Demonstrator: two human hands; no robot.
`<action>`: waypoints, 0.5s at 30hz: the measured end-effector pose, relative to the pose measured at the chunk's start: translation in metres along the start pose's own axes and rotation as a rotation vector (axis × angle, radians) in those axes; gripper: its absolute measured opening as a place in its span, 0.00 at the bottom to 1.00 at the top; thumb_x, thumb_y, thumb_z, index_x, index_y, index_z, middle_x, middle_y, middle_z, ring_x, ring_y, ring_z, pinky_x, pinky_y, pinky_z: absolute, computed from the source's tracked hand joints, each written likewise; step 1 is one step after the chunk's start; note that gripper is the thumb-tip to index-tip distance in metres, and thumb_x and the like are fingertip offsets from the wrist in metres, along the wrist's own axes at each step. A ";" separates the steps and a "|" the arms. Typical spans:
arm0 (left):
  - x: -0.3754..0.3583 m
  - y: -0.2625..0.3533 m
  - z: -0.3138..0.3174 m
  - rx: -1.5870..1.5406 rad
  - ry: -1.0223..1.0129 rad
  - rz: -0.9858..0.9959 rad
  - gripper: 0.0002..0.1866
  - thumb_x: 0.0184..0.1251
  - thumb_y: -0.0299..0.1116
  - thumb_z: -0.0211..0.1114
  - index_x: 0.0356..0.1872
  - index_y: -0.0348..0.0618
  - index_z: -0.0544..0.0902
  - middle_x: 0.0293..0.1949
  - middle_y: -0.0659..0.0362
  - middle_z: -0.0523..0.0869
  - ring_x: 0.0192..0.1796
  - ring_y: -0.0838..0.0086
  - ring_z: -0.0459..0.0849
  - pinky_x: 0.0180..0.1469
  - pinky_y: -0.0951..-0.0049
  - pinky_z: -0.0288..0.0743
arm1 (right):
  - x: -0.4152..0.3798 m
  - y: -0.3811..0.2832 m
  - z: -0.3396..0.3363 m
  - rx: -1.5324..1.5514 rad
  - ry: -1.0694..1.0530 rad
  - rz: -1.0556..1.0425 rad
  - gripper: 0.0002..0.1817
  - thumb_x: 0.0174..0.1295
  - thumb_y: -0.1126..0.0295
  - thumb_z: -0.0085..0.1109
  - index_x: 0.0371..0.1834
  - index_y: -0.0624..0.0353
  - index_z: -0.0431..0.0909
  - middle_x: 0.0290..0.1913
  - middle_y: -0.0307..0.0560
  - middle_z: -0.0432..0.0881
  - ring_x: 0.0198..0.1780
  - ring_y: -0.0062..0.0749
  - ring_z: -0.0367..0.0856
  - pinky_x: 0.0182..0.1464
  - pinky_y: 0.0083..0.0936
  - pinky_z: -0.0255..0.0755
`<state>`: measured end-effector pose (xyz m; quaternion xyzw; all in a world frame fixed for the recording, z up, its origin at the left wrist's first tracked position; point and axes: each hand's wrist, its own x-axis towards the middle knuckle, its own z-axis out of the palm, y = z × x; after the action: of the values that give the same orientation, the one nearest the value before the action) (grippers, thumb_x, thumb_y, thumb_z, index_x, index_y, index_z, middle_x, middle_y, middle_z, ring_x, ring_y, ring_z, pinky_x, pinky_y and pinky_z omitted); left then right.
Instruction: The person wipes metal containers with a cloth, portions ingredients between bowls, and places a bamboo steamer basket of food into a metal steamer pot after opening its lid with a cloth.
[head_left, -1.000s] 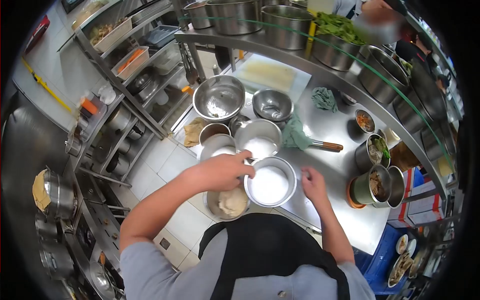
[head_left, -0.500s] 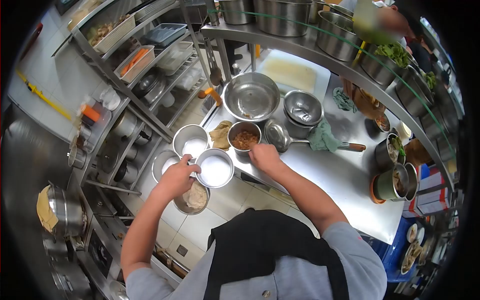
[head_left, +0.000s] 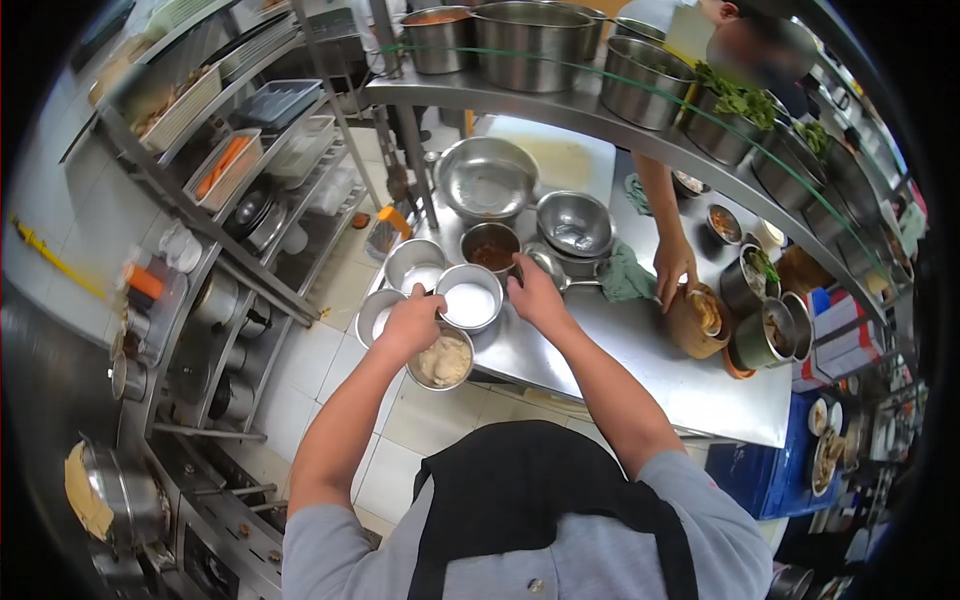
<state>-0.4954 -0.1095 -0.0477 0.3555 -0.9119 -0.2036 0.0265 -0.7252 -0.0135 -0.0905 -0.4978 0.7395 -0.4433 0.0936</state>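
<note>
So there's a small round steel bowl of white powder (head_left: 469, 297) sitting upright near the counter's front edge. Just below it, touching, is another steel bowl holding a pale lumpy paste (head_left: 443, 361), also upright, hanging over the edge.

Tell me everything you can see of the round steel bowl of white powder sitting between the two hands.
The round steel bowl of white powder is shiny metal with a rolled rim, upright, filled nearly to the rim with an even white powder. It stands at the near left end of the steel counter, in a cluster of similar bowls. The left hand is at its left rim, while the right hand is just to its right; whether either touches it is unclear.
</note>
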 end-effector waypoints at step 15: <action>0.065 -0.046 -0.019 0.091 -0.147 0.395 0.26 0.50 0.16 0.63 0.53 0.47 0.81 0.72 0.44 0.65 0.62 0.44 0.77 0.64 0.56 0.74 | -0.077 -0.011 -0.036 0.041 -0.157 0.079 0.26 0.63 0.69 0.52 0.66 0.61 0.69 0.55 0.63 0.80 0.56 0.59 0.79 0.58 0.45 0.74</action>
<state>-0.5108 -0.1892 -0.0544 0.1549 -0.9715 -0.1785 -0.0166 -0.7014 0.0683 -0.0842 -0.4995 0.7397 -0.4140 0.1788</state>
